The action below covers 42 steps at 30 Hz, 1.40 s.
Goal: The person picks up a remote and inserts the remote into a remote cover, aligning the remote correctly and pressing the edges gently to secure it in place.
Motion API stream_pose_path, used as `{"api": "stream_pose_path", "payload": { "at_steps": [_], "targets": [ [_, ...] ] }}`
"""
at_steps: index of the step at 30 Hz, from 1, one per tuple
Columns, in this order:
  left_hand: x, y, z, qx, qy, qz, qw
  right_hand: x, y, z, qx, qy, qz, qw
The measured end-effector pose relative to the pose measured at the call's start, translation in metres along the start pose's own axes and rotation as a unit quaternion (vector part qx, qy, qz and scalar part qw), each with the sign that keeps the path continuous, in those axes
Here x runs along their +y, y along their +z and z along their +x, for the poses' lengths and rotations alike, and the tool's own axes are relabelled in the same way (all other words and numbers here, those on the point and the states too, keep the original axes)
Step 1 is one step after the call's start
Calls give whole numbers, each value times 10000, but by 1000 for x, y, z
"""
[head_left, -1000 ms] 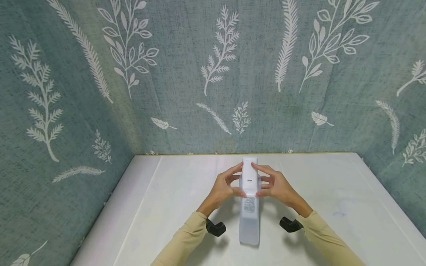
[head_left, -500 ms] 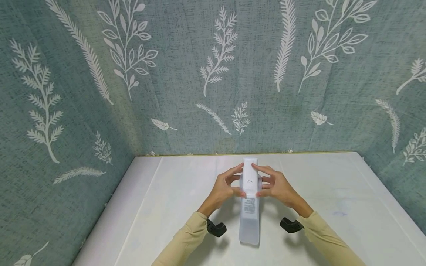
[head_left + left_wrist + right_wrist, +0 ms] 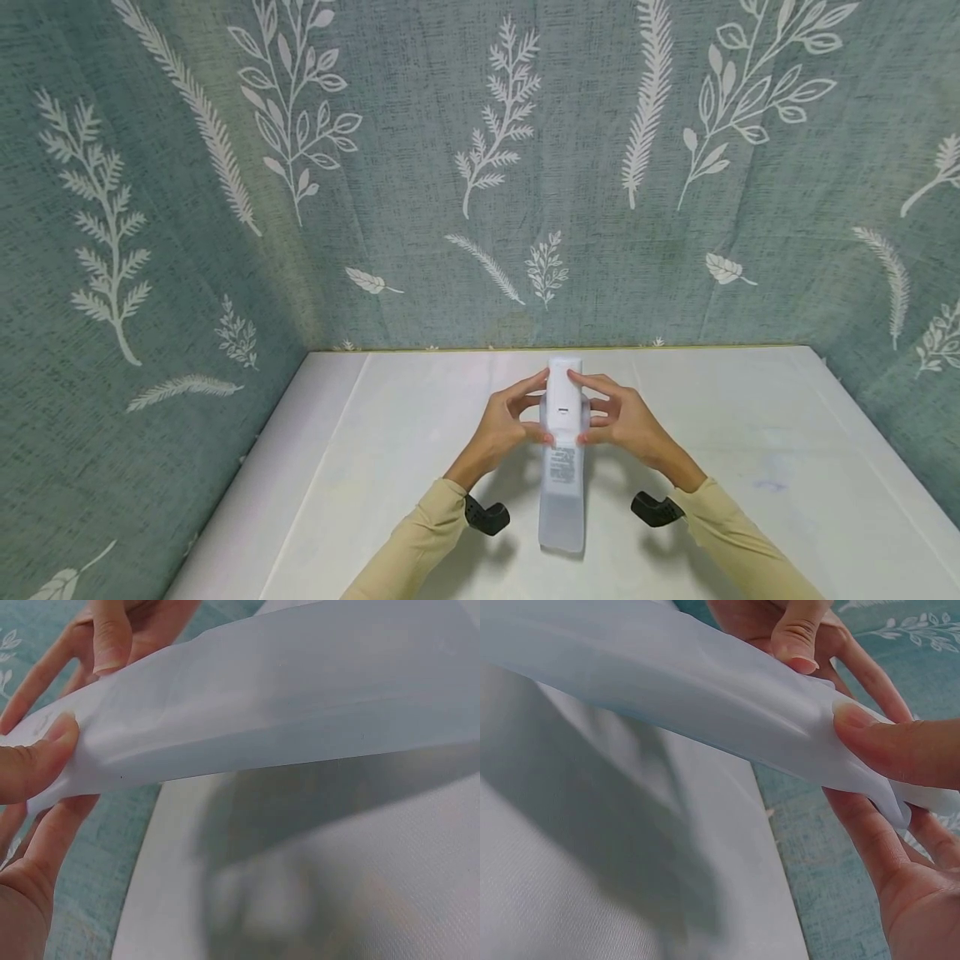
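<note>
Hardly anything has shifted over the last second: the person's left hand [image 3: 501,423] and right hand [image 3: 628,423] keep the same hold on the slim white device [image 3: 563,387], and only the head camera's aim has drifted a touch. The fingers of both hands pinch it from either side, thumbs at its middle and index tips further up. It sits between the hands, raised over the white surface [image 3: 420,417], its far end toward the leaf-patterned cloth [image 3: 420,208] and its long, frosted part [image 3: 562,521] reaching back toward the person; both wrist views show a shadow beneath. Print on its label [image 3: 562,467] is too small to read. To my eye, this is a steady hold, with nothing coming apart yet.
</note>
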State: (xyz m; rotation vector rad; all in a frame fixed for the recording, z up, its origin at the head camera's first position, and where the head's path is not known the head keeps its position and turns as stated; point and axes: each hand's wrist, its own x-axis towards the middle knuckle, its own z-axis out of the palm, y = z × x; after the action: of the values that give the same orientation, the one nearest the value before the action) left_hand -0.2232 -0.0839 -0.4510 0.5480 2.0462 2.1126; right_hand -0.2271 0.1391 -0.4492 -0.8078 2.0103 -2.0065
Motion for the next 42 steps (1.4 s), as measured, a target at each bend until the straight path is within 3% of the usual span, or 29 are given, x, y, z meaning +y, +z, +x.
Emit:
{"api": "stream_pose_path", "payload": {
  "at_steps": [20, 29, 32, 39, 42],
  "targets": [
    [-1, -2, -1, 122, 136, 115, 9998, 1, 2, 2, -6, -180, 37, 9998],
    [-1, -3, -4, 172, -58, -25, 9998, 4, 5, 1, -17, -133, 55, 9999],
    [2, -2, -5, 143, -80, -31, 9999, 3, 5, 0, 2, -151, 152, 9998],
    [23, 0, -12, 125, -148, 31, 9998, 4, 6, 1, 84, -83, 139, 9998],
    [18, -2, -11, 118, -86, 1, 9999, 4, 7, 0, 106, -19, 157, 9998]
  ]
}}
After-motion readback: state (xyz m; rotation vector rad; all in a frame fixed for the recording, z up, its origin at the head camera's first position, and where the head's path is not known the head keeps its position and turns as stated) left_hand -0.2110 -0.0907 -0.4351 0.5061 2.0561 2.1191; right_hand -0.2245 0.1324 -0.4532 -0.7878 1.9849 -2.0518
